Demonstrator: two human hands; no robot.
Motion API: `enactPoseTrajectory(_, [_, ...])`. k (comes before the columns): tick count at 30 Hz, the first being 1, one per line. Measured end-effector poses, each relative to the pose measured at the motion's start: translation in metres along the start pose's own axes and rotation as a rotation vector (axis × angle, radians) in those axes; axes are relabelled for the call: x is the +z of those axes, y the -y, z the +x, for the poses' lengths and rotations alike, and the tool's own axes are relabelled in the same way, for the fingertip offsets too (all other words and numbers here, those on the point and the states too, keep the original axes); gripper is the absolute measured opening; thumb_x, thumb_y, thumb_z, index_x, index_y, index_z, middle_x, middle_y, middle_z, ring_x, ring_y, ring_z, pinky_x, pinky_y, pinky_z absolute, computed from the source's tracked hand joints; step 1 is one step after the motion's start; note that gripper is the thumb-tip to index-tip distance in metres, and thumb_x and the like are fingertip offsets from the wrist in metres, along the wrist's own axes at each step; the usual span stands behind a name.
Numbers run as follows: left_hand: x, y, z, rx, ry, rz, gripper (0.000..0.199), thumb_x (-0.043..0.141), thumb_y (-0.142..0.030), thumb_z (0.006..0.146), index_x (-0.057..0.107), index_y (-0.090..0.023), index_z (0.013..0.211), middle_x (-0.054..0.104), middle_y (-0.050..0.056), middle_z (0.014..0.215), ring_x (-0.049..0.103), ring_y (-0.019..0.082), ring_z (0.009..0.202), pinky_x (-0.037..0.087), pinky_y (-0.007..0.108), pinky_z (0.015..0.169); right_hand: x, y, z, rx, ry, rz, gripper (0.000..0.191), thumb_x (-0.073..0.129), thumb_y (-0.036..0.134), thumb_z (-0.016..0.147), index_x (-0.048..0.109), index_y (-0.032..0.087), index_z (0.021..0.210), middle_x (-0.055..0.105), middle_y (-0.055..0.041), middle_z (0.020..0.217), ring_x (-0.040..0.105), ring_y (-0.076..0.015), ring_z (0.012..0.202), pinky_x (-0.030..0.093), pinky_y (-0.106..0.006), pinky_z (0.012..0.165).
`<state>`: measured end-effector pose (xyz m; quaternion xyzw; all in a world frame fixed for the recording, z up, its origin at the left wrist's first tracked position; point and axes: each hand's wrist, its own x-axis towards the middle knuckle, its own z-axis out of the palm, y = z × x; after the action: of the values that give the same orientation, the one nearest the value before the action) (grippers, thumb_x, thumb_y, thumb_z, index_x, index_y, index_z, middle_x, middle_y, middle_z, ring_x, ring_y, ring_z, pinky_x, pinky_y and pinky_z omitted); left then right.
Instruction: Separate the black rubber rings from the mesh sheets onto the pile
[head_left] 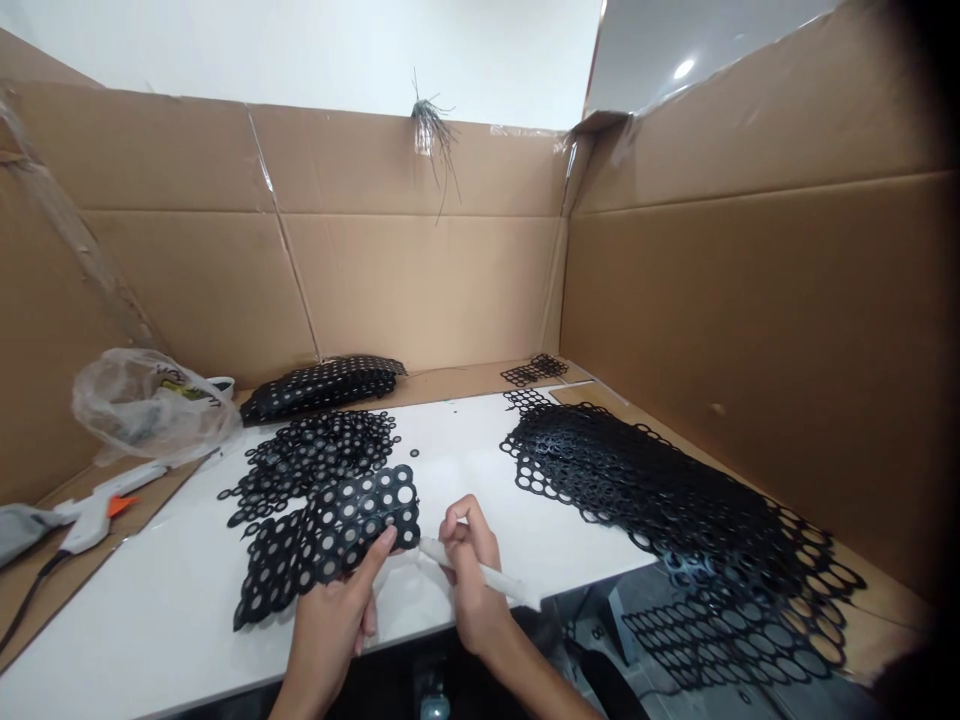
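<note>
A black sheet of joined rings with pale round centres (337,520) lies near the front of the white table. My left hand (337,610) pinches its right front edge, thumb on top. In my right hand (472,570) is a white pen-like tool (504,583), its tip at the sheet's lower right corner. Behind the sheet is a heap of loose black ring pieces (322,450). One small round piece (415,453) lies apart to the right of the heap.
A large pile of black ring mesh (652,480) covers the right side and hangs over the front edge. Dark sheets (330,385) are stacked at the back left, beside a plastic bag (154,405) and a white glue gun (94,520). Cardboard walls (420,280) enclose the table.
</note>
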<state>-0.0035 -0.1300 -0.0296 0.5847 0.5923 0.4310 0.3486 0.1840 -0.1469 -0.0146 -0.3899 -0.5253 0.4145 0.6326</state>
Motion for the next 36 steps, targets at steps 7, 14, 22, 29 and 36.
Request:
enactPoseTrajectory(7, [0.012,-0.017,-0.005,-0.177,-0.056,-0.187,0.081,0.073,-0.083,0.08,0.044,-0.023,0.034,0.037,-0.002,0.034,0.038,0.011,0.034,0.035,0.027,0.042,0.0,0.005,0.0,0.018,-0.062,0.081,0.005,0.043,0.029,0.096,0.042,0.027,0.092,0.031,0.0075,0.067,0.027,-0.0153,0.058,0.022,-0.03,0.056])
enactPoseTrajectory(14, [0.013,-0.019,-0.006,-0.188,-0.057,-0.223,0.084,0.076,-0.084,0.078,0.039,-0.024,0.031,0.034,-0.002,0.032,0.036,0.011,0.032,0.033,0.027,0.04,0.002,0.008,0.001,0.057,-0.032,0.057,0.007,0.041,0.03,0.099,0.04,0.027,0.093,0.032,0.0076,0.068,0.029,-0.0154,0.06,0.024,-0.029,0.058])
enactPoseTrajectory(22, [0.015,-0.017,-0.002,-0.162,0.006,-0.22,0.079,0.074,-0.082,0.081,0.042,-0.023,0.039,0.036,-0.003,0.033,0.033,0.01,0.031,0.025,0.024,0.036,0.001,0.007,0.0,0.071,-0.014,0.017,0.007,0.041,0.031,0.1,0.041,0.027,0.094,0.034,0.0076,0.067,0.031,-0.0159,0.059,0.023,-0.029,0.058])
enactPoseTrajectory(29, [0.014,-0.022,-0.002,-0.083,0.07,-0.21,0.062,0.08,-0.076,0.078,0.063,-0.018,0.065,0.038,-0.008,0.038,0.031,0.009,0.033,0.022,0.023,0.036,0.001,0.001,-0.001,0.053,0.018,-0.061,0.004,0.042,0.029,0.096,0.042,0.026,0.094,0.035,0.0066,0.069,0.033,-0.0164,0.061,0.024,-0.03,0.059])
enactPoseTrajectory(36, [0.01,-0.028,-0.007,-0.038,0.116,-0.195,0.062,0.076,-0.077,0.081,0.07,-0.016,0.076,0.052,-0.003,0.052,0.036,0.01,0.037,0.026,0.025,0.039,0.001,0.008,0.0,-0.027,0.082,-0.304,0.013,0.037,0.021,0.103,0.049,0.026,0.101,0.043,0.0056,0.07,0.041,-0.0182,0.06,0.027,-0.031,0.06])
